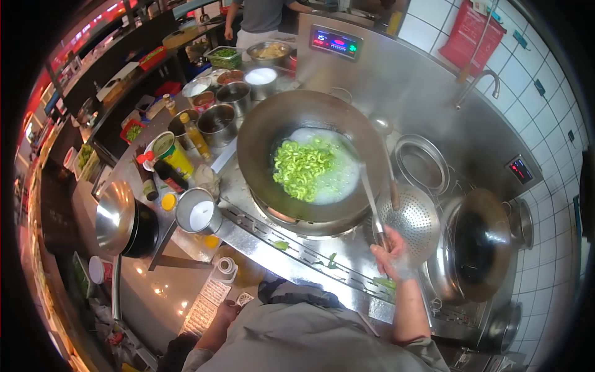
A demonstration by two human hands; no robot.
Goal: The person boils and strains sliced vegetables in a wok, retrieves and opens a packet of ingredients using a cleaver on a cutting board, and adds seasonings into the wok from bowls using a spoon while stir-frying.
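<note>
Cooking at a wok station, viewed from beside the range. At left, the left hand (229, 308) hangs low next to the apron-clad body; its fingers look curled, but I cannot tell whether they close on anything. At centre, the sliced green vegetable (304, 167) lies heaped in the large wok (260, 136), mostly in its left half, with cloudy liquid (341, 180) pooled to the right. To the right of the wok, the right hand (389, 253) wraps its fingers round the grip of a long-handled metal wok tool (370, 201), which slants over the rim; its head is lost in blur and steam. The step in hand appears to be stirring or turning the greens in the liquid; the move calls for a low sweep along the curved wall, so that nothing spills.

Surface and room, left to right: a shiny metal bowl (114, 217), a dark sauce bottle (170, 177), a yellow oil bottle (195, 136) and a steel pot (198, 214) with white contents flank the range. Farther back stands a co-worker (260, 15), near a lit control panel (336, 42). Leaf scraps (281, 245) dot the slotted front edge. Rightward follow a perforated strainer (412, 217), a second wok (486, 248) and white wall tiles (520, 68).
</note>
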